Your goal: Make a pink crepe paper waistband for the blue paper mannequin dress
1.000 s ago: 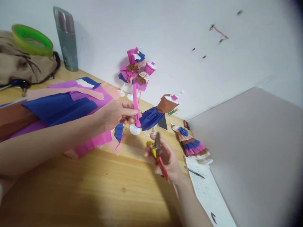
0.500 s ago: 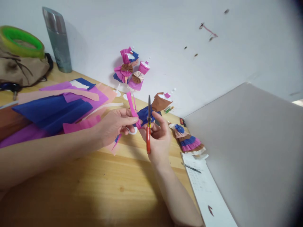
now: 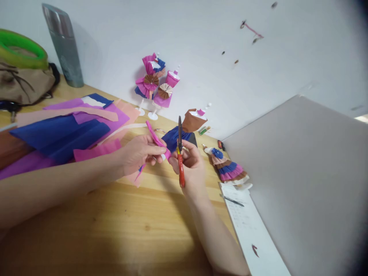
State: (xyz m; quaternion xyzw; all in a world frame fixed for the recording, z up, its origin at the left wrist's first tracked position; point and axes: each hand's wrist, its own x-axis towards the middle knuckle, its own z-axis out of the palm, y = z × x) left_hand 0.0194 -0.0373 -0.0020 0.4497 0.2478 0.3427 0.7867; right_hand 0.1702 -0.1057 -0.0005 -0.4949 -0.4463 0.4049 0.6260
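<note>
My left hand (image 3: 143,152) pinches a bright pink crepe-paper strip (image 3: 154,134) between thumb and fingers. The strip's lower end reaches the fingertips of my right hand (image 3: 192,165). Resting in that right hand is a pair of scissors (image 3: 180,153) with red handles, blades together and pointing up. Just behind the hands stands a small dress form with a brown paper top (image 3: 193,122) and a blue paper skirt (image 3: 171,138), partly hidden by my right hand and the scissors.
Sheets of coloured crepe paper (image 3: 63,138) lie on the left. Two decorated mini dress forms (image 3: 151,80) stand by the wall. A tiered paper dress (image 3: 228,166) and a written sheet with a pen (image 3: 234,201) are at right. A flask (image 3: 64,50) and a bag (image 3: 24,82) stand at back left.
The pink strip's upper end has tilted left and lower, and my right fingers have drawn in closer around its lower end. The view has shifted slightly.
</note>
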